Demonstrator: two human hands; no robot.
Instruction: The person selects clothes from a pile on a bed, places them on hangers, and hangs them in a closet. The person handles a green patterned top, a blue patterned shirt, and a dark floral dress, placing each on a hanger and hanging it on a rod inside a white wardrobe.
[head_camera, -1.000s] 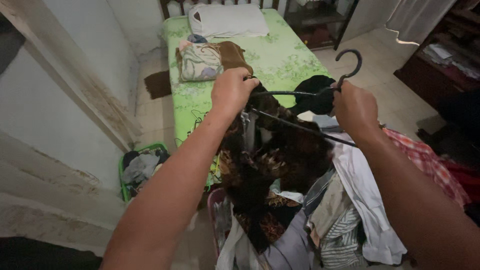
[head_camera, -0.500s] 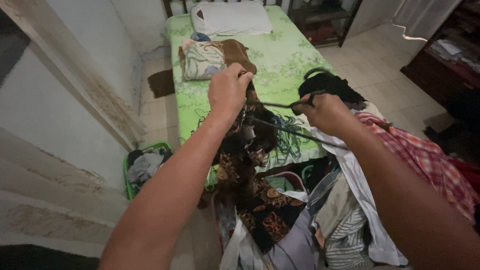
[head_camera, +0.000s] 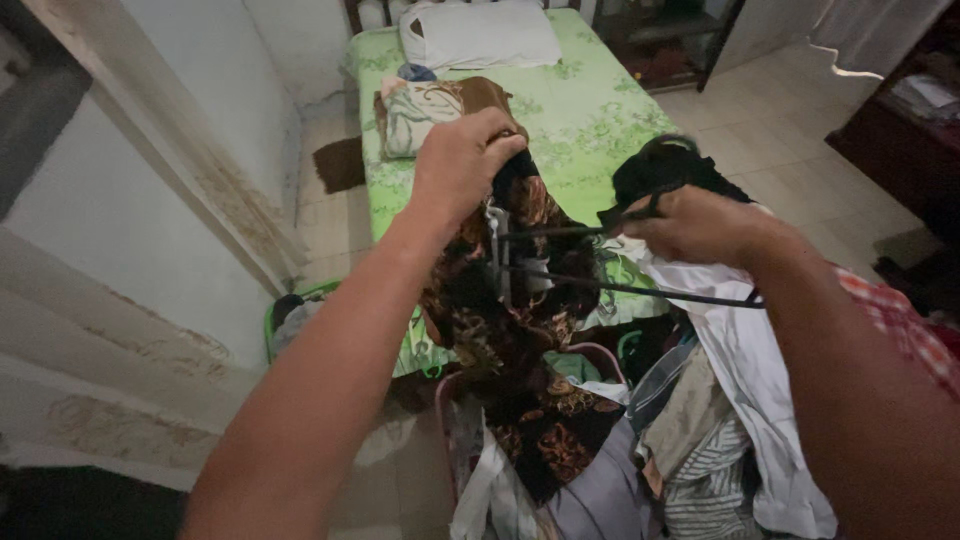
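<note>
My left hand (head_camera: 462, 160) grips the top of a dark brown patterned garment (head_camera: 520, 330) and holds it up so it hangs down in front of me. My right hand (head_camera: 695, 225) is closed around a black plastic hanger (head_camera: 640, 290), whose bar reaches sideways into the garment's neck. The hanger's hook is hidden behind my right hand and a black cloth (head_camera: 665, 175). A white garment (head_camera: 745, 370) and a red checked cloth (head_camera: 900, 330) are draped over my right forearm.
A bed with a green flowered sheet (head_camera: 590, 110) lies ahead, bearing a white pillow (head_camera: 480, 35) and folded clothes (head_camera: 430, 110). Several garments are piled below my hands (head_camera: 640, 450). A green basket (head_camera: 290, 310) sits by the white wall. Dark furniture (head_camera: 900, 120) stands at right.
My left hand lifted the patterned garment slightly higher. My right hand turned the hanger and pushed its bar further into the garment's top; the view shifted a little.
</note>
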